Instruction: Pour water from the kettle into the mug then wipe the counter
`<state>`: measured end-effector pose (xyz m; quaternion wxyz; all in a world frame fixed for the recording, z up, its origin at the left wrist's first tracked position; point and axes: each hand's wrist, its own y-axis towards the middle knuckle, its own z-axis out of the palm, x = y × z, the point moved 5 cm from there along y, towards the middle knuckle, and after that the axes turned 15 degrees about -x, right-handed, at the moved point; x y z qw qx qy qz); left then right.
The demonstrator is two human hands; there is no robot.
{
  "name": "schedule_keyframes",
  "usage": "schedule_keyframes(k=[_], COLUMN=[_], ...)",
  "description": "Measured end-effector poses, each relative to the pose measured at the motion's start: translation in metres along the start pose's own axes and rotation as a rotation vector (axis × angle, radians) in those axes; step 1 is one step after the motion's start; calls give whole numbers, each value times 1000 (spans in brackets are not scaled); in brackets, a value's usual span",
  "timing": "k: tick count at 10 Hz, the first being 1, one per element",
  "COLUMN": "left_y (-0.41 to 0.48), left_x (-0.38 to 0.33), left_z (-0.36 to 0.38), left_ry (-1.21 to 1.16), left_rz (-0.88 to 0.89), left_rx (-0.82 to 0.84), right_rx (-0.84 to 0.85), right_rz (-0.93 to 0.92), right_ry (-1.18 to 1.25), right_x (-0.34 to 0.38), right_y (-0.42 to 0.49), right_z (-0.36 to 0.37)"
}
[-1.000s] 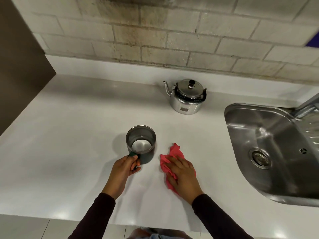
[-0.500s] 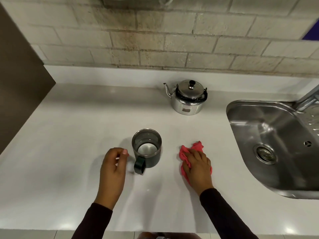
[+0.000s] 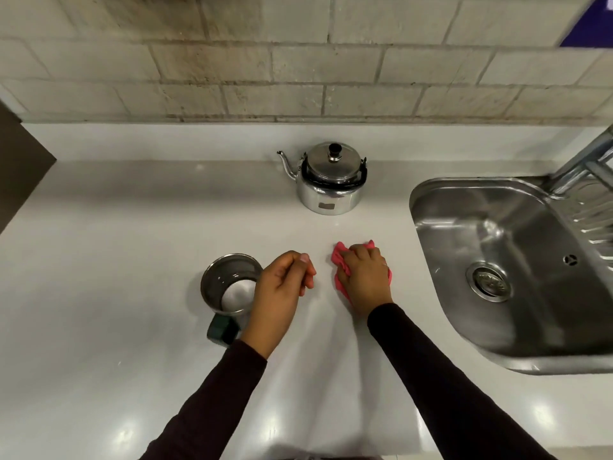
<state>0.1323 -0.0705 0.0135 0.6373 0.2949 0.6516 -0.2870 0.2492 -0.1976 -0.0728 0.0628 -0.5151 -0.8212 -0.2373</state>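
Two hands work over the pale worktop point(image 3: 116, 227), so the wiping step looks to be in hand. The sink point(image 3: 464, 200) fills the right edge; the kettle point(image 3: 331, 180) stands upright near the back edge, untouched. The mug point(image 3: 229, 287) sits toward the front edge, just beside the left hand point(image 3: 282, 290), whose grip is loosely curled on nothing. The right hand point(image 3: 366, 277) presses the pink cloth point(image 3: 340, 260) flat, fingers grasping it. Next, I judge, it should sweep across, clear of the mug.
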Motion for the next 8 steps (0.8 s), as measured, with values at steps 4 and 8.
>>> schedule_keyframes(k=[4,8], left_y=[8,6], left_x=[33,34], left_z=[56,66], left_ry=[27,73], left_rz=[-160,-215], left_rx=[-53,0], right_rx=[-62,157], right_rz=[60,96], right_ry=[-175,-104], right_x=[-95,-108], right_y=[179,201], right_z=[-10,26])
